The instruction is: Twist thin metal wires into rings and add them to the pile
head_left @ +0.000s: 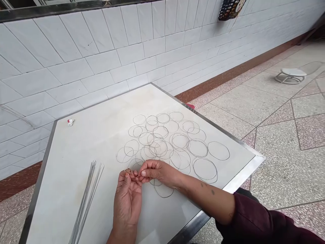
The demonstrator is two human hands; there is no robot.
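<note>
My left hand (128, 195) is palm up over the front of the table, its thumb and fingers pinched on a thin wire. Beside it, touching its fingertips, my right hand (153, 171) also pinches the wire between thumb and forefinger. Most of the wire is hidden by the fingers, so its shape is hard to make out. Many thin wire rings (198, 148) lie spread and overlapping on the table just beyond my hands. To the left of my left hand lies a bundle of straight wires (86, 200).
The white table (101, 135) has a metal edge and stands against a white tiled wall (106, 71). Small red-and-white items (70, 122) sit at its far left corner. A round stool (291, 75) stands on the floor at right. A patterned bag (231, 9) hangs on the wall.
</note>
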